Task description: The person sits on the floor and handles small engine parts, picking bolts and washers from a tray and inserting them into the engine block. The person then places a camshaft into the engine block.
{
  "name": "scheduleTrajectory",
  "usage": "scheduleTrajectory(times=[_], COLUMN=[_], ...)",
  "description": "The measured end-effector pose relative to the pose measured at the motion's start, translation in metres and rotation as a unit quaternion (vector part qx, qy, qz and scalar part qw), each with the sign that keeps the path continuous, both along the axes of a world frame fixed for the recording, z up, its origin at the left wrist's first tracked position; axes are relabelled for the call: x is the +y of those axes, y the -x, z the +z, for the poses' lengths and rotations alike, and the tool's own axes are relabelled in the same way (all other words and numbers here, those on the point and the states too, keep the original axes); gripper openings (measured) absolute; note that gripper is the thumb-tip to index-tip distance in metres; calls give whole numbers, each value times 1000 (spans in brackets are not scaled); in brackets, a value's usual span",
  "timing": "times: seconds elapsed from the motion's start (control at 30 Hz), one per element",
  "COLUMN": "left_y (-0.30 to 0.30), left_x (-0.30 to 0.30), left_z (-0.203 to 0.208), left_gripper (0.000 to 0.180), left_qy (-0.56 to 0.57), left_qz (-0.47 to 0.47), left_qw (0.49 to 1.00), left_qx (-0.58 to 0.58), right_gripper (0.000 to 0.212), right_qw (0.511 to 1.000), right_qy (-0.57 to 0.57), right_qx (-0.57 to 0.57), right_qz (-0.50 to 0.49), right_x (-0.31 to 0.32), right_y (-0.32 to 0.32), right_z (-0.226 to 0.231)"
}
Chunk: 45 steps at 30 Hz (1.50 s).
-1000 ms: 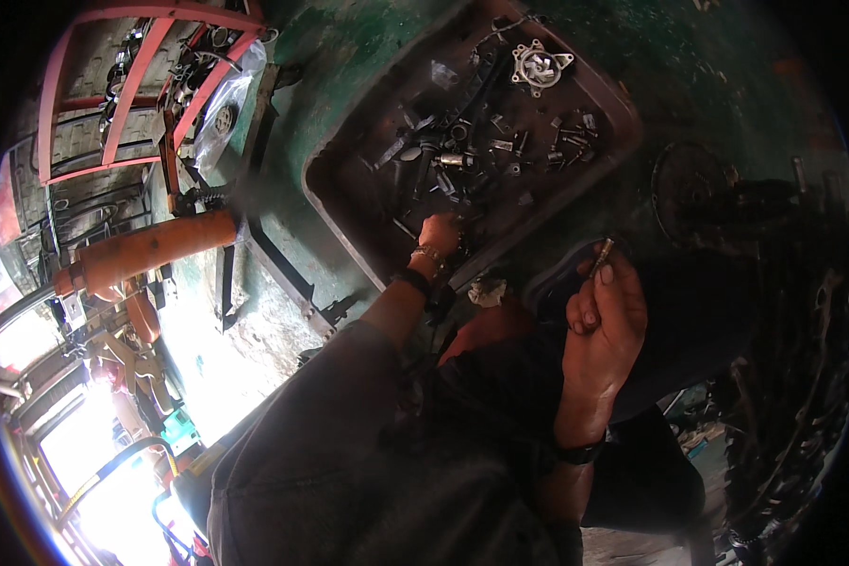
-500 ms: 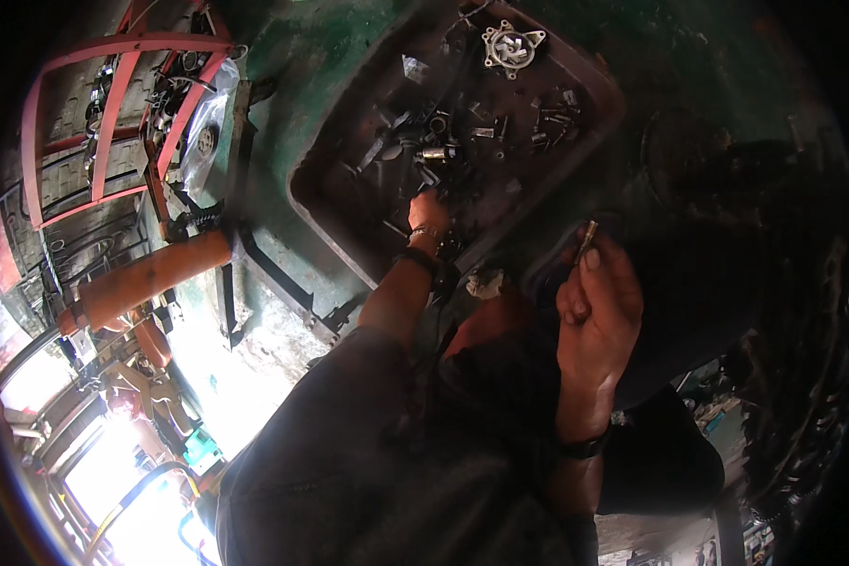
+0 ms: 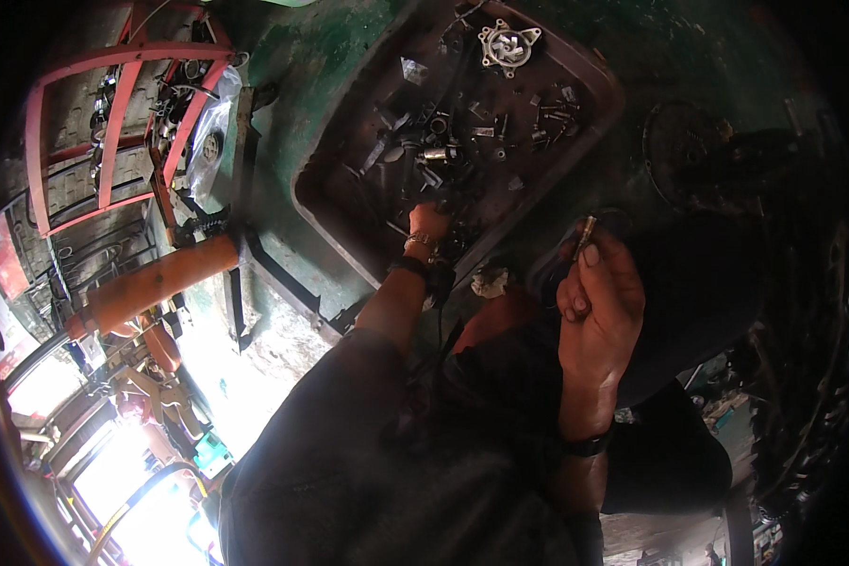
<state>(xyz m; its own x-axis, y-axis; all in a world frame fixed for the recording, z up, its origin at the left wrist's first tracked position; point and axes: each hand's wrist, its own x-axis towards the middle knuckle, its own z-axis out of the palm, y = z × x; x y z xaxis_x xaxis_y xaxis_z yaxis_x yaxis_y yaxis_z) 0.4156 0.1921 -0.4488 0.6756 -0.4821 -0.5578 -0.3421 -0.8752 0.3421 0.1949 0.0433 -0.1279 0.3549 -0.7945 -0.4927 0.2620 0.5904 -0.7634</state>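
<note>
Bolt (image 3: pixel 587 233), probably light, rigid and slick with oil, best taken around its middle, stands pinched in the raised right hand (image 3: pixel 602 307) beside the tray (image 3: pixel 349 224), where the left hand (image 3: pixel 429 222) dips, its grip hidden from me, short of the pale housing (image 3: pixel 507 49).

Head view: a fisheye camera, left of a worn pair, looks down past the wearer's torso (image 3: pixel 368 443) at the left hand (image 3: pixel 428 223), right hand (image 3: pixel 602 283) and tray (image 3: pixel 491 200) at close range; the red rack (image 3: pixel 116 123) bends along the left rim.
</note>
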Motion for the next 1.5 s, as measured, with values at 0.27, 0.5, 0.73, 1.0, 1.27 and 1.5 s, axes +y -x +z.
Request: scheduleTrajectory(times=[0.27,0.5,0.73,1.0,1.27,1.5], left_y=[2,14,30,39,48,5], left_x=[7,-34,-73,-82,-86,-21], left_z=[60,156,233,274,264,124], left_gripper=[10,10,19,26,19,13], left_qy=[208,388,437,456,451,283], left_qz=[266,352,246,150,232,186], left_qw=[878,664,696,681,709,929], left_qx=[341,533,514,553,490,147], right_gripper=[23,22,20,20,21,22], right_qw=[1000,999,994,993,996,995], right_qy=[-1,-17,-77,-90,-84,-79], right_qx=[-19,-34,-75,-64,-29,-61], right_qz=[-4,7,18,27,23,9], right_x=[1,-1,-2,-3,-3,-3], right_y=[2,2,4,7,16,15], right_z=[-1,2,15,25,22,22])
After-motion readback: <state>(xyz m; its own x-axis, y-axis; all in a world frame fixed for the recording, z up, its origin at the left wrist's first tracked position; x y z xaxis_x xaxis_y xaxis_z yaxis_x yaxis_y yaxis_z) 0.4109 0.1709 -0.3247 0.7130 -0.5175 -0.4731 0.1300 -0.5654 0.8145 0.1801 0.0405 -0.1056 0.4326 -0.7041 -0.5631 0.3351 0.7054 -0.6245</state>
